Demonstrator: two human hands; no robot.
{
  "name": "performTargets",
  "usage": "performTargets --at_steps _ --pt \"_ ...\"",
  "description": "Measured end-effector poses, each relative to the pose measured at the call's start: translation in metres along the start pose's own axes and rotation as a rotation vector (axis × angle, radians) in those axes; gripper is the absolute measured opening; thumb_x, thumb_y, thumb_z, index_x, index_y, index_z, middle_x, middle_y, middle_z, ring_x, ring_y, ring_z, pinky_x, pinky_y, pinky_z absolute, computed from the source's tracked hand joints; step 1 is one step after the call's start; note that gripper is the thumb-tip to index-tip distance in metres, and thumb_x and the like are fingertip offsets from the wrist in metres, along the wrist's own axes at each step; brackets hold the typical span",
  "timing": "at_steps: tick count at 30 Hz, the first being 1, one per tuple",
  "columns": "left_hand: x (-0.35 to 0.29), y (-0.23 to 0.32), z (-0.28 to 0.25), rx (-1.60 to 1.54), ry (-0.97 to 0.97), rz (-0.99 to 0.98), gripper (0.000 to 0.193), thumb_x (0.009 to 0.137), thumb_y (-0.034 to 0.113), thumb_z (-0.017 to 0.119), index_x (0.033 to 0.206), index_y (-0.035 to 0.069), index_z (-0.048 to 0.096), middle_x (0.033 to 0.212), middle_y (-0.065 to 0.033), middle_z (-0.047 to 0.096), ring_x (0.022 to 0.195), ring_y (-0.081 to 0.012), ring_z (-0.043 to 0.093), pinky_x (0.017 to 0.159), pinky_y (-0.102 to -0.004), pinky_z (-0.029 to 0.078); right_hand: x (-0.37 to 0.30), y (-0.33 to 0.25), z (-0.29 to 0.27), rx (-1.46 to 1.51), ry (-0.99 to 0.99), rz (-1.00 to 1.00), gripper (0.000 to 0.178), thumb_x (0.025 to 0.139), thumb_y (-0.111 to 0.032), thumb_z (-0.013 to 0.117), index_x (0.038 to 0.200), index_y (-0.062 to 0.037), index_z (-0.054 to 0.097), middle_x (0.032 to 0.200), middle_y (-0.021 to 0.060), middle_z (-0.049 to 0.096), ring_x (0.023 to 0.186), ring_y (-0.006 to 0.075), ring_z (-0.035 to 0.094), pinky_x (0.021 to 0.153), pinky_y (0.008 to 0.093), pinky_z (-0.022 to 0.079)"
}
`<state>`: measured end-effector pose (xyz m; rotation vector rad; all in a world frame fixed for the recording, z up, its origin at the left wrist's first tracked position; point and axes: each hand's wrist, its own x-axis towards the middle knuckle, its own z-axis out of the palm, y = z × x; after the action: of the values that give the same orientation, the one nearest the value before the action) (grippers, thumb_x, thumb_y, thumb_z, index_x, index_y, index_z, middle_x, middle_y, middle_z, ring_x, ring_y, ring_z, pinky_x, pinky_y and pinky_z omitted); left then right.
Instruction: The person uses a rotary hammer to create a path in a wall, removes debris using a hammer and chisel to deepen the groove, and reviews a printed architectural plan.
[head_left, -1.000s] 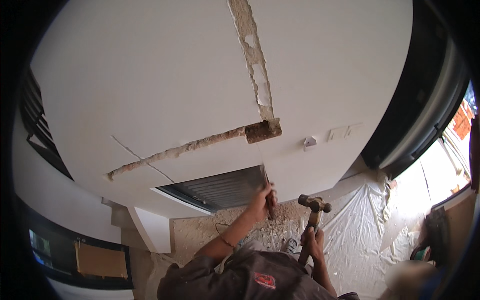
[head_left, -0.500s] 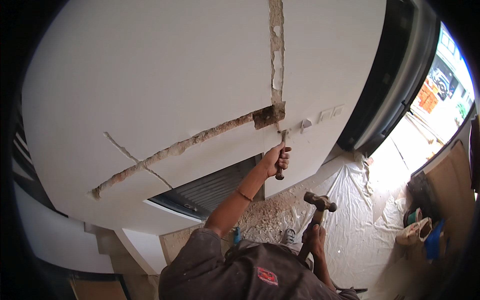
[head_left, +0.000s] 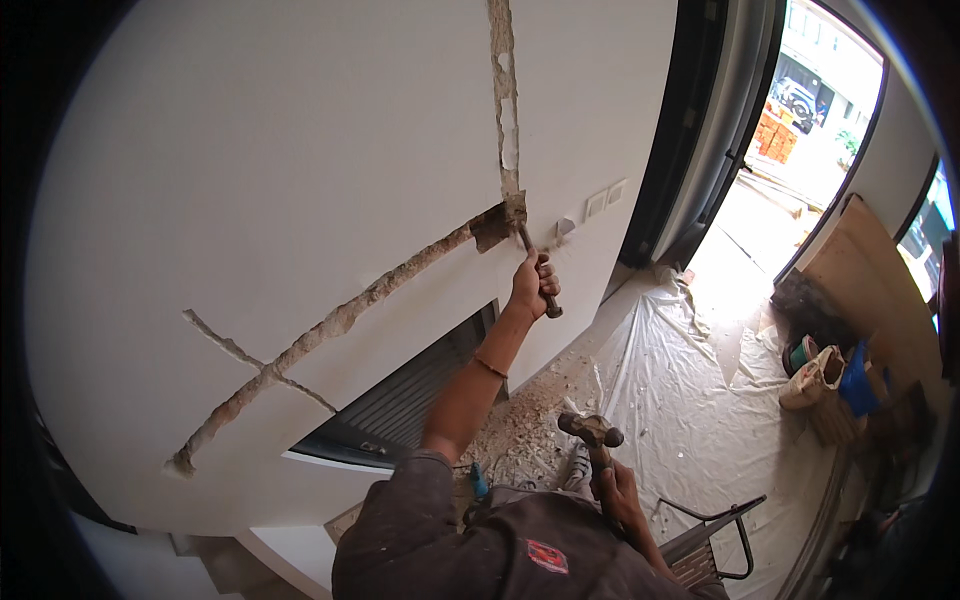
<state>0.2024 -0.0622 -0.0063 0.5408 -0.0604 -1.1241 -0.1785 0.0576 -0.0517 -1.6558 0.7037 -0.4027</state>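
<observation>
In my left hand [head_left: 534, 286] is a cold chisel [head_left: 527, 238], fingers closed round its shaft. Its tip points up at the right end of a rectangular recess [head_left: 492, 228] cut into the white wall [head_left: 300, 150]; whether it touches is too small to tell. From that corner a rough vertical groove [head_left: 504, 130] runs up, and another groove [head_left: 345, 310] slopes down to the left. A ball-peen hammer [head_left: 592, 430] is gripped by its handle in my right hand [head_left: 618, 490], low in front of my body, its head apart from the chisel.
Wall switches [head_left: 605, 198] sit right of the recess. Below is a dark louvred panel [head_left: 400, 385]. Rubble [head_left: 530, 425] covers the floor beside a plastic sheet [head_left: 690, 400]. A metal-framed chair or stool [head_left: 715, 540], bags [head_left: 815, 380] and an open doorway [head_left: 790, 190] lie to the right.
The chisel tip has moved up from below the recess to its right end. My view has swung to the right, showing more of the doorway and the metal frame. The hammer stays low.
</observation>
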Motion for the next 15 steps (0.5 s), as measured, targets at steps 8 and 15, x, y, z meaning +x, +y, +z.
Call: performTargets --at_steps 8,15 --pt "0.028 -0.008 0.016 -0.302 0.282 0.337 0.037 0.100 0.042 0.036 0.077 0.014 0.038 0.059 0.0040 0.029 0.043 -0.0073 0.024 0.038 -0.0220 0.023 -0.025 0.000 0.001 0.030 0.069 0.027 0.061 0.092 -0.060 0.042 0.087 -0.0009 0.054 0.062 0.0003 0.050 0.056 0.0095 0.048 0.051 0.0280 0.038" --pt "0.055 0.017 -0.014 -0.321 0.061 0.243 0.043 0.099 0.050 0.034 0.073 0.016 0.035 0.054 0.0053 0.022 0.042 -0.0075 0.020 0.037 -0.0223 0.020 -0.034 -0.009 -0.005 -0.012 0.075 0.075 0.062 0.092 -0.061 0.042 0.088 -0.0008 0.054 0.065 -0.0008 0.049 0.060 0.0086 0.047 0.053 0.0272 0.038"
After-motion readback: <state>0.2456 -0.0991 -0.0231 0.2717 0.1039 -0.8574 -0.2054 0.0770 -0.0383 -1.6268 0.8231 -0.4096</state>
